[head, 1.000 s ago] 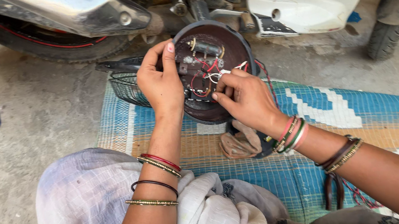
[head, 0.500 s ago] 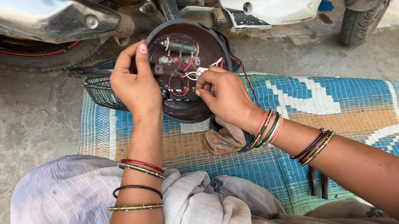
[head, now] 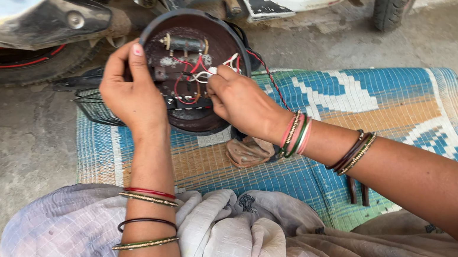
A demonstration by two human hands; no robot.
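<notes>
While the left hand (head: pixel 131 94) grips the rim of a round dark housing (head: pixel 197 70) held upright above a woven mat (head: pixel 358 110), the right hand (head: pixel 240 100) pinches thin white wires (head: pixel 220 67) among red ones inside it. A hard tug could likely snap a wire or pull it off its terminal; a loosened grip might let the housing drop. Behind the left hand, a black wire basket (head: pixel 91 106) sits on the mat's edge; its contents cannot be seen.
</notes>
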